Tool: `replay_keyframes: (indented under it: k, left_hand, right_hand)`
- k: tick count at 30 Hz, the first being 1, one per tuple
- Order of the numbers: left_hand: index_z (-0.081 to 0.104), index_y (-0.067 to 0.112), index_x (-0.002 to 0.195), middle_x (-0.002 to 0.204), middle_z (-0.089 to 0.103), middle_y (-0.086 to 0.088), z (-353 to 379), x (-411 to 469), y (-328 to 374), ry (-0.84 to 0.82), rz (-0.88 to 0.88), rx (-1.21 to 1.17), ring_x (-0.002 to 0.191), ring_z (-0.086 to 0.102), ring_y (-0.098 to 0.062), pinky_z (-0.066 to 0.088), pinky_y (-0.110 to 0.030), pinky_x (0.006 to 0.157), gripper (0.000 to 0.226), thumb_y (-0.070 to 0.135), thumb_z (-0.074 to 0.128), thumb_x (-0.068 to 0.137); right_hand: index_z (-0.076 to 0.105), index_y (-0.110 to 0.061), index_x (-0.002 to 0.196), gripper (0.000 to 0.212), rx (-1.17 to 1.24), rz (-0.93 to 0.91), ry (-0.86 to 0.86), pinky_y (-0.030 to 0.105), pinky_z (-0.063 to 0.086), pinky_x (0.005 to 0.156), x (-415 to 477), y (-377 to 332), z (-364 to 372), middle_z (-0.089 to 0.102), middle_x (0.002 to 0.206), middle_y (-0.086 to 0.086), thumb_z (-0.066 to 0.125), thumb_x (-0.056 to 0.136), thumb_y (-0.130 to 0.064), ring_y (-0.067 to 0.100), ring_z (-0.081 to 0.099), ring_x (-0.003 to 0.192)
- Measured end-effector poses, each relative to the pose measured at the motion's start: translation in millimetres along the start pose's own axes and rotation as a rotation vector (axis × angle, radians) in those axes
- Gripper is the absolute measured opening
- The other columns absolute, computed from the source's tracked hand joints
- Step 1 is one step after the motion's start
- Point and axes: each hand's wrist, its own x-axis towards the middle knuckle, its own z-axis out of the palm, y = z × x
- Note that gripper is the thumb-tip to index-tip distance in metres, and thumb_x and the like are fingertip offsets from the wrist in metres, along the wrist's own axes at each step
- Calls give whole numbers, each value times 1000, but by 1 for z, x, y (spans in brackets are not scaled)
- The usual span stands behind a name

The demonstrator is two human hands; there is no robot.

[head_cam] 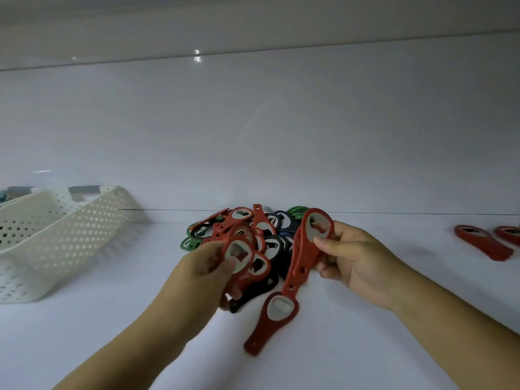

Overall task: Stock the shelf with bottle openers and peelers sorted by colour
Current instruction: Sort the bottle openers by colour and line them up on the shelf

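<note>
On the shelf (pixel 84 333), opener pile (pixel 270 229) between hands, left hand (pixel 197 271) pinching red opener (pixel 239 251), right hand (pixel 357 263) gripping red stack (pixel 306 249).

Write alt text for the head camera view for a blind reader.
The left hand and right hand each grip red bottle openers over a mixed-colour pile on a white shelf. A white basket sits left; more red openers lie right.

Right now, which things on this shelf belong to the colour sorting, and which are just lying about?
In the job: left hand, holding a red opener; right hand, holding red openers; the mixed pile of openers; the loose red opener; the sorted red openers far right.
Lying about: the white basket, untouched at left.
</note>
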Motion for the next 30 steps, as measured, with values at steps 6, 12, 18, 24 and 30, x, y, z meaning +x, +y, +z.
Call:
replay_keyframes:
  k: [6,12,18,24,30]
  left_hand:
    - [62,13,104,76,68,-6,70,25,9,-230,-113,-379,65,61,-17,48,-26,54,25,16,37,101]
    - [56,9,112,74,63,-6,106,46,20,-394,-134,-464,53,51,-16,38,-25,44,21,17,56,93]
    - [58,2,111,86,69,-19,106,49,6,-597,-180,-663,67,67,-29,58,-39,70,44,8,57,68]
    - [58,4,80,63,50,-8,103,47,0,-646,-206,-617,50,51,-19,51,-33,57,15,6,56,65]
    - [58,1,95,78,64,-15,110,44,2,-563,-255,-747,70,67,-28,54,-40,71,18,-4,58,78]
  right_hand:
    - [65,-9,102,17,-109,-82,138,19,53,53,1,3,-4,70,79,4,58,89,-1,10,62,57]
    - [58,-20,110,33,-194,-131,257,32,47,67,5,-10,-31,73,93,2,65,85,0,16,63,72]
    - [58,-19,106,47,-253,-189,101,29,49,69,4,-13,-39,73,86,-1,73,65,-2,16,63,82]
    - [65,-33,105,44,-536,-225,68,16,49,71,-4,-16,-34,61,110,-5,75,70,-8,2,62,86]
    - [72,-23,83,12,-583,-210,519,13,40,58,-35,-34,-32,61,77,-6,73,80,-12,2,51,62]
